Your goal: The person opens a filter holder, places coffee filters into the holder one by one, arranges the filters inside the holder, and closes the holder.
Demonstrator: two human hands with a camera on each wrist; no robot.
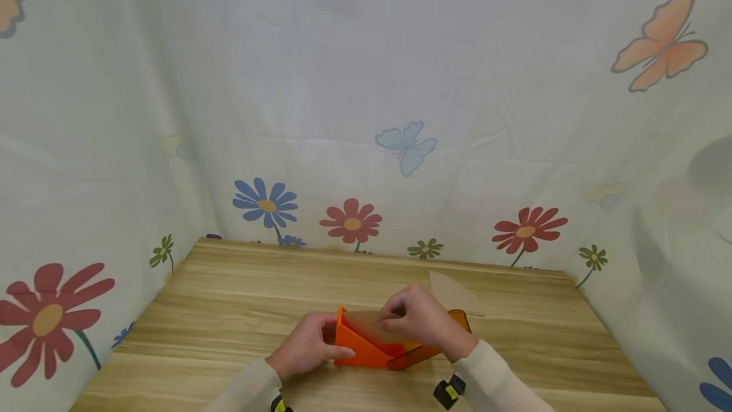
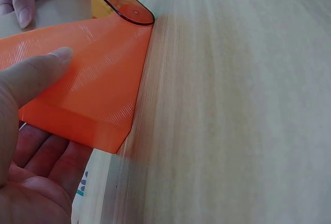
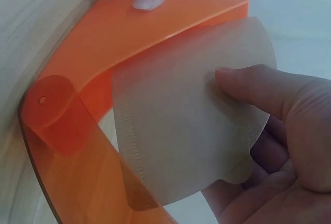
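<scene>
The orange holder [image 1: 366, 348] stands on the tabletop [image 1: 229, 310] around the middle of its width, well apart from the left and right edges; the near edge is out of view. The left hand [image 1: 305, 345] grips the holder's left end, thumb on the near outer wall and fingers at the end and far side. The right hand [image 1: 420, 320] pinches a brown paper sheet [image 1: 366, 322], thumb on its face and fingers behind, at the holder's open side; how deep the sheet sits cannot be told. A see-through amber lid [image 1: 420, 356] swings out from the holder's right end, beneath the right forearm. A loose fan-shaped paper [image 1: 457, 294] lies beyond that arm, right of the middle and near the back edge. A broad stretch of wood runs from the left hand to the left edge, another from the lid to the right edge, and a shallower band from the holder to the back edge, where a flowered curtain [image 1: 320, 145] hangs.
</scene>
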